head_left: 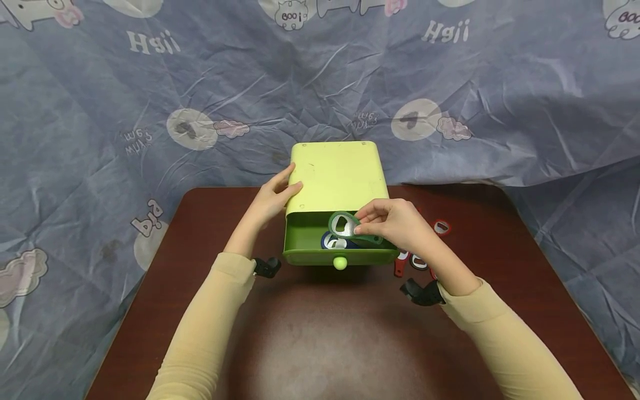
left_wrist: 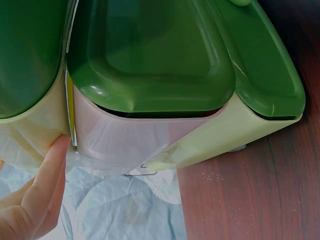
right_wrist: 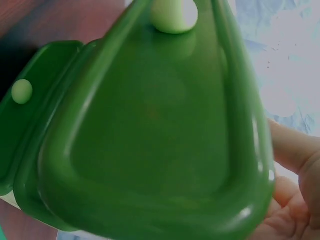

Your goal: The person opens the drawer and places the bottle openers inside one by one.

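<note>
A small drawer cabinet (head_left: pixel 337 172) with a pale yellow-green top stands at the table's far middle. Its top green drawer (head_left: pixel 305 238), with a round light-green knob (head_left: pixel 340 263), is pulled out. My right hand (head_left: pixel 397 222) pinches a green bottle opener (head_left: pixel 332 225) with a metal inset, above the drawer's right half. Beneath it, a blue bottle opener (head_left: pixel 327 241) lies in the drawer. My left hand (head_left: pixel 272 197) rests on the cabinet's left side, fingers extended; the left wrist view shows the fingers (left_wrist: pixel 47 185) touching its wall. The drawer front hides the opener in the right wrist view.
Right of the cabinet, several more bottle openers lie on the dark red table, among them a red one (head_left: pixel 442 227) and a black one (head_left: pixel 418 262). Lower drawers (left_wrist: pixel 270 65) sit beneath the open one. A patterned grey-blue cloth (head_left: pixel 225 83) hangs behind the table.
</note>
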{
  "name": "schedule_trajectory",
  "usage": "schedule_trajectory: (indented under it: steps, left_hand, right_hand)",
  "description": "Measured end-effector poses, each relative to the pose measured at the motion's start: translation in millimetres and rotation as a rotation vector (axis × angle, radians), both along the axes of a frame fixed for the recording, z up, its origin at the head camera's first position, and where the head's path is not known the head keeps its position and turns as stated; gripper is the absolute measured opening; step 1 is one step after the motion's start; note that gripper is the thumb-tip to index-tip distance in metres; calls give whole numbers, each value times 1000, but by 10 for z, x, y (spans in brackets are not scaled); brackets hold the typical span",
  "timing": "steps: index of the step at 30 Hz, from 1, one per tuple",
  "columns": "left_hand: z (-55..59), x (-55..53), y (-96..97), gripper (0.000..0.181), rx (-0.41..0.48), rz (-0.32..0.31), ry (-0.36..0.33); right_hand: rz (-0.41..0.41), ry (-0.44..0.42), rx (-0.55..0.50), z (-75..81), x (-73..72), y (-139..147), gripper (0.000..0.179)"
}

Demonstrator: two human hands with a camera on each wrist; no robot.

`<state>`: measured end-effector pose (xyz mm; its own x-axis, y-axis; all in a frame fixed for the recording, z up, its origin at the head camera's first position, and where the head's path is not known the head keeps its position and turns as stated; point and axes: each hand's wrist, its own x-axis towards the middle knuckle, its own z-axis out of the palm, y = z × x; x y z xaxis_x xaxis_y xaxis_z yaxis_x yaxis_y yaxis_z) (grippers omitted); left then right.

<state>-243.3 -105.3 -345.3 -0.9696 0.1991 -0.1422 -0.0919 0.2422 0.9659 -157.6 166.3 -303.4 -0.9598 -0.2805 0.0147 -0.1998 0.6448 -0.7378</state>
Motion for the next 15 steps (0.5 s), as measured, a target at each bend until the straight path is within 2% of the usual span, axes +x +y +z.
schedule_trajectory:
  steps: [8, 15]
  left_hand:
    - [6, 11, 1, 63, 3, -5, 5]
    - [11, 12, 6, 62, 8, 0, 3]
  right_hand:
    - [80, -49, 113, -84, -26, -116, 12]
    - [145, -76, 169, -135, -74, -156, 8]
